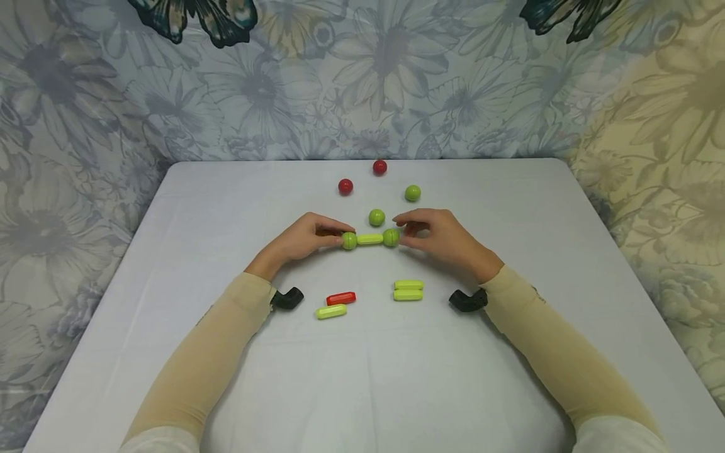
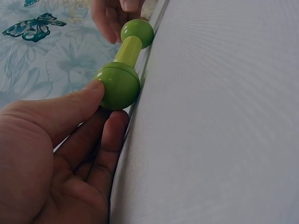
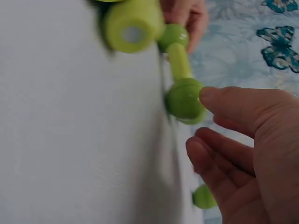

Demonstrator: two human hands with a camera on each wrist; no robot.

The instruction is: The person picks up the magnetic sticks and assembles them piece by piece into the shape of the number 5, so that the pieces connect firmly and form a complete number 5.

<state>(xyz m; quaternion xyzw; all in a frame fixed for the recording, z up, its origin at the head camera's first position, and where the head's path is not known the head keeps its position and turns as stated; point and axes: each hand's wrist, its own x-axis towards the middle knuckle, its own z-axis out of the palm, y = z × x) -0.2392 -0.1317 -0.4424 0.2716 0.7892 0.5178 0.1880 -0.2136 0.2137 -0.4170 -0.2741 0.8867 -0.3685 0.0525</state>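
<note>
A dumbbell-shaped piece (image 1: 370, 240) spans the gap between my hands, its long axis running left to right: a ribbed yellow-green rod (image 2: 128, 52) joins a glossy green left ball (image 1: 349, 240) to a matching right ball (image 1: 391, 237). My left hand (image 1: 308, 235), the nearer, pinches the left ball. My right hand (image 1: 437, 233), just right of the right ball, is parted, thumb tip at it, fingertips apart from it. Below is the white-covered bench (image 1: 362, 390).

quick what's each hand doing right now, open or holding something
Left hand: holding the left green ball on the yellow-green rod.
Right hand: open, close beside the right green ball.
</note>
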